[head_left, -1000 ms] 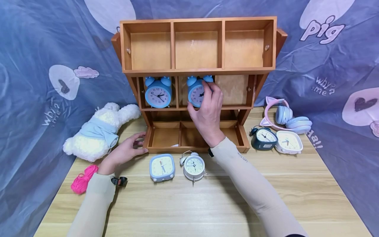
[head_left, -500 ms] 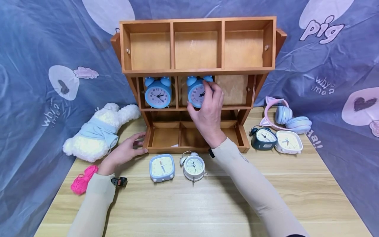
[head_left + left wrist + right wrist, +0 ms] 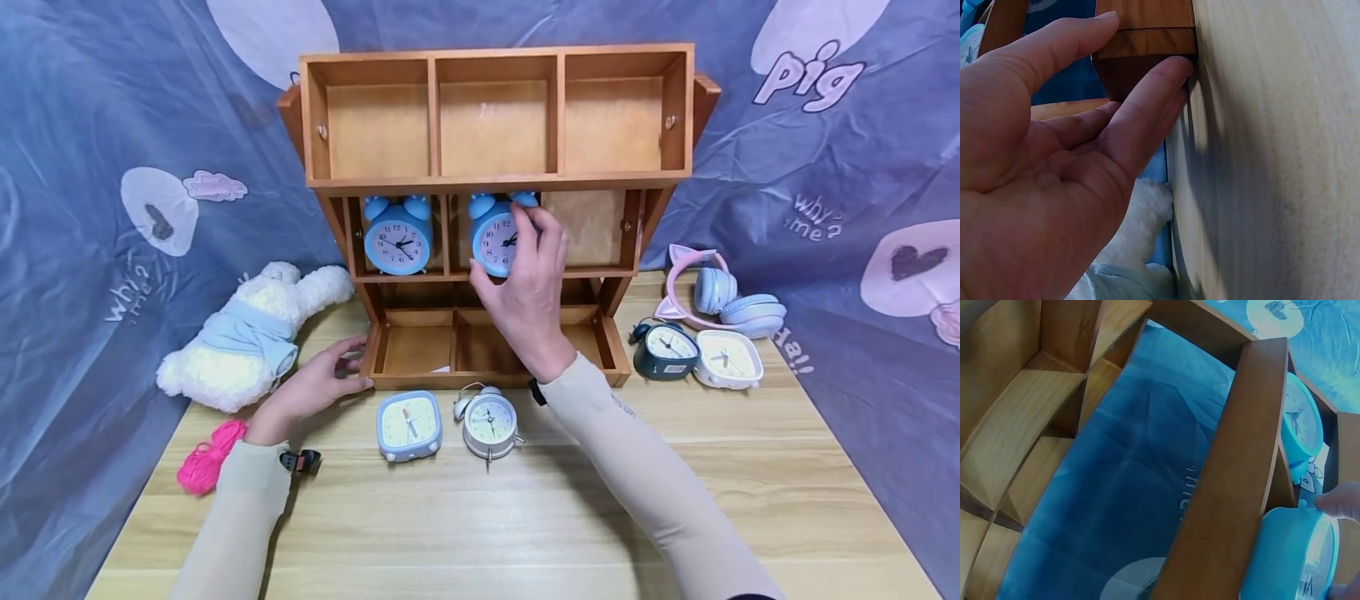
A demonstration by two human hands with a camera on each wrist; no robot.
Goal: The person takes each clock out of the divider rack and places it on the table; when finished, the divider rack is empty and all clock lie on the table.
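My right hand (image 3: 528,290) pinches the blue clock (image 3: 492,242) near the frame's centre; my left hand (image 3: 311,387), fingers apart, touches the wooden rack (image 3: 423,382). If I release unevenly, this clock may tip forward.

And here we are at a tabletop nook, dressed more like a set than a working office: a pale wood-grain table (image 3: 450,533), hemmed in by creased blue-grey printed cloth (image 3: 67,333) lettered "pig" and "why me?" Centre stage, a three-tier wooden display rack (image 3: 498,181) with blue twin-bell alarm clocks (image 3: 491,237) in its middle row! Homely touches on the flanks: a white plush toy (image 3: 251,333), hot-pink yarn (image 3: 210,458), cat-ear headphones (image 3: 716,292). Private home or studio? The cloth hides the room, so I can't call it.
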